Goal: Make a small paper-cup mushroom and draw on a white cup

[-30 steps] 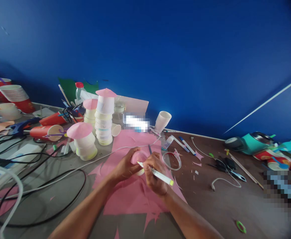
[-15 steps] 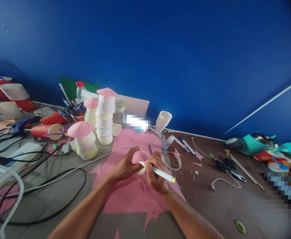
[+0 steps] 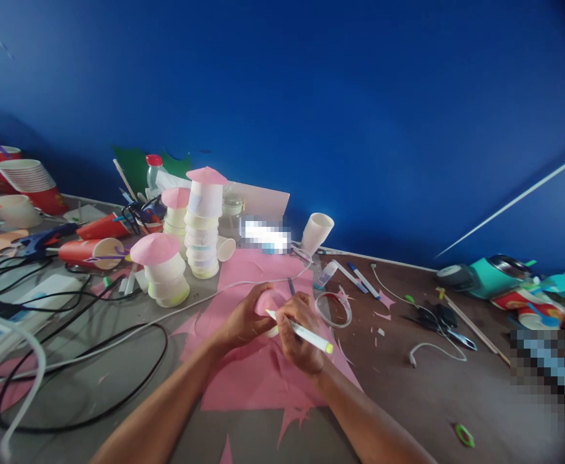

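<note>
Over a pink paper sheet (image 3: 234, 380), my left hand (image 3: 244, 320) is closed around a paper cup (image 3: 272, 331) topped by a pink paper cone (image 3: 268, 300). Much of the cup hides behind my fingers. My right hand (image 3: 301, 335) grips a white marker (image 3: 311, 336) with a yellow end, its tip at the cone's lower edge. To the left stand a tall stack of white cups (image 3: 202, 241) and a shorter cup stack (image 3: 166, 283), both with pink cone roofs. Another roofed stack (image 3: 176, 209) is partly hidden behind them.
A glue bottle (image 3: 325, 274), markers (image 3: 364, 280) and a tape roll (image 3: 333, 310) lie right of the sheet. Scissors (image 3: 460, 339) are farther right. Black cables (image 3: 166, 361) and a power strip (image 3: 31, 309) spread left. A white cup (image 3: 317, 232) stands by the blue wall.
The marker in my right hand has shifted slightly left along the pink cone's edge. My left hand keeps its hold on the cup. The view has moved a little.
</note>
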Tool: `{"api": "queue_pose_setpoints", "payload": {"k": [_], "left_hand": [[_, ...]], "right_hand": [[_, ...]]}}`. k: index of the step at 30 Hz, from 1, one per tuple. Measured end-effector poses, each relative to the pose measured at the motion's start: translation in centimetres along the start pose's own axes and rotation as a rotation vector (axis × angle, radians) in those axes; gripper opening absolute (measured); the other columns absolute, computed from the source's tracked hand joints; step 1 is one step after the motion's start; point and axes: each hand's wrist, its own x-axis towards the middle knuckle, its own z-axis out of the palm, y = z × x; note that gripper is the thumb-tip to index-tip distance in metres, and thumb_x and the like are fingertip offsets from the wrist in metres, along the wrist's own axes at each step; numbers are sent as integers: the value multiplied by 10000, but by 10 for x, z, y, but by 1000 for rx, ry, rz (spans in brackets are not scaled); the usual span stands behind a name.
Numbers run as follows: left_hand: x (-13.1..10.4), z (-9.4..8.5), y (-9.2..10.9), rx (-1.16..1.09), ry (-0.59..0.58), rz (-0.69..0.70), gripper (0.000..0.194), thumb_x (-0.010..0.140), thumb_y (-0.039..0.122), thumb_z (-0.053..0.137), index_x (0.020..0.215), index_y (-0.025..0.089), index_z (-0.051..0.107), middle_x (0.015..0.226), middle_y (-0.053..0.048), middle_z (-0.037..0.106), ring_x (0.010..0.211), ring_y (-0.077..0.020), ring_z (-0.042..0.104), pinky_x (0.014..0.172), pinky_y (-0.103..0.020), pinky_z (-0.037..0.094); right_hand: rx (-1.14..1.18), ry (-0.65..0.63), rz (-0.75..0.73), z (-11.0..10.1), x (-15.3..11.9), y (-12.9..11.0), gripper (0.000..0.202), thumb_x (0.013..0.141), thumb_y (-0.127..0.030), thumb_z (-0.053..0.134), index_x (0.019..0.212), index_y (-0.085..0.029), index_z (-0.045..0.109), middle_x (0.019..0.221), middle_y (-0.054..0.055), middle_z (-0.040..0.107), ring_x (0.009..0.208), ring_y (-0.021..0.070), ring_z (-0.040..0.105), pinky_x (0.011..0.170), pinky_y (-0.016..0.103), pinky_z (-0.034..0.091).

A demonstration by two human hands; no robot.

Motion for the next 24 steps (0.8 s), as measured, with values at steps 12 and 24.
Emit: {"api": "queue_pose_setpoints", "payload": {"k": [12, 24], "left_hand": [[1, 1, -3, -8, -23, -7, 680, 800, 453, 702, 1387, 177, 500, 1429, -155, 608, 1315, -324, 581, 1087, -414, 505], [0, -1, -1, -10, -9, 5, 669, 785, 444, 706, 1358, 154, 517, 1401, -175, 621, 1262, -332, 613, 1051, -440, 530]], "right_hand": [[42, 154, 33, 2, 0, 5, 255, 1029, -193, 441, 787, -235, 509, 667, -25, 584, 620, 154, 536, 721, 363, 422], [2, 83, 9, 0, 1, 2, 241, 1004, -180, 456, 773, -225, 504, 666, -25, 588, 629, 150, 538, 723, 349, 412]]}}
